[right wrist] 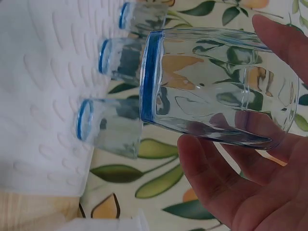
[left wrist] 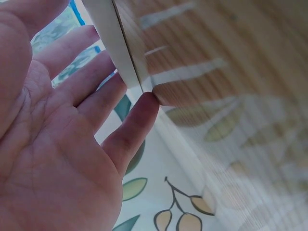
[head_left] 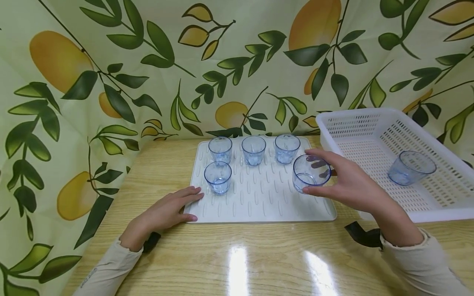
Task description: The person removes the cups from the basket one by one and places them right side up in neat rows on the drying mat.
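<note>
My right hand (head_left: 353,181) grips a clear blue-tinted glass (head_left: 311,174) between thumb and fingers over the right part of a white ridged mat (head_left: 255,207). In the right wrist view, this glass (right wrist: 211,86) has a dark blue band at one end and is apart from the mat (right wrist: 33,96). Three similar glasses (head_left: 253,151) stand in a row at the mat's back, and another glass (head_left: 218,177) stands at its left. My left hand (head_left: 166,209) rests at the mat's left edge, its fingers extended and holding nothing. The left wrist view shows its palm (left wrist: 53,144) beside that edge.
A white perforated plastic basket (head_left: 333,135) stands to the right of the mat, with one glass (head_left: 411,167) tilted inside it. Mat and basket are on a wooden table (head_left: 185,255). Behind hangs a cloth (head_left: 155,90) printed with fruit and leaves.
</note>
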A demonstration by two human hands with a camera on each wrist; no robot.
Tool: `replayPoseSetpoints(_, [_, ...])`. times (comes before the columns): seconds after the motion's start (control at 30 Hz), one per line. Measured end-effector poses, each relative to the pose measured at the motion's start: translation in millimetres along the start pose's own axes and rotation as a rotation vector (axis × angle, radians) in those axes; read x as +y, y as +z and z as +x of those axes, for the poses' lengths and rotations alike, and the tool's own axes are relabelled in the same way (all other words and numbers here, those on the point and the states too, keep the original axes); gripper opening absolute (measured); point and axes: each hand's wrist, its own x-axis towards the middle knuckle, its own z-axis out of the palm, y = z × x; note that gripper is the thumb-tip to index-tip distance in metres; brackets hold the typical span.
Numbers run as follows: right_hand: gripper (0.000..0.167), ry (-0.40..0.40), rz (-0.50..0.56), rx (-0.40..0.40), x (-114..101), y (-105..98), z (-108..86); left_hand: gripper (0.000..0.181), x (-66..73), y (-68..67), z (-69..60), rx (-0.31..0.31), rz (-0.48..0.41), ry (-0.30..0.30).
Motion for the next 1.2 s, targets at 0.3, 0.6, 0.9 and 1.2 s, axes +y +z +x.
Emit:
replayPoseSetpoints(0.3, [0.09, -0.016, 0.012, -0.04, -6.6, 18.1, 10.4, 0.066, 1.1, 1.1, 1.0, 0.005, 0.011, 0.008])
replayPoseSetpoints(0.6, [0.087, -0.073, -0.019, -0.047, -2.3, 39.2, 24.1, 0.068, -0.1, 2.7, 1.6, -0.01, -0.005, -0.016])
replayPoseSetpoints(0.9, [0.085, -0.064, 0.02, -0.081, -4.6, 55.2, 36.9, 0.067, 1.1, 1.7, 0.1, 0.002, 0.002, 0.001])
replayPoseSetpoints(1.2, [0.085, -0.091, 0.045, -0.095, -12.4, 68.6, 54.5, 0.067, 0.8, 1.0, -0.7, 0.01, 0.004, 0.003])
